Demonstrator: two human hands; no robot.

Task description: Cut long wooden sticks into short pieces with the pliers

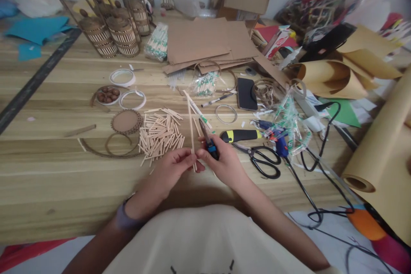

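Observation:
A long thin wooden stick (192, 130) stands nearly upright in the view, its lower end pinched between the fingers of my left hand (171, 169). My right hand (223, 158) is closed round a dark cutting tool with a blue part (211, 147), its blade pointing up and away. The fingertips of both hands meet near the stick's lower end. Just left of them lies a pile of short cut sticks (162, 135). Beyond the hands, a white and green paper wrapper (201, 113) with sticks lies at a slant.
To the right are a yellow-black cutter (242, 135), black-handled scissors (265, 160), a phone (247, 94) and a blue glue gun (281, 145) with cables. Left are tape rolls (122, 77) and a round cardboard piece (126, 121). Cardboard sheets (199, 40) and bamboo lanterns (123, 34) stand behind.

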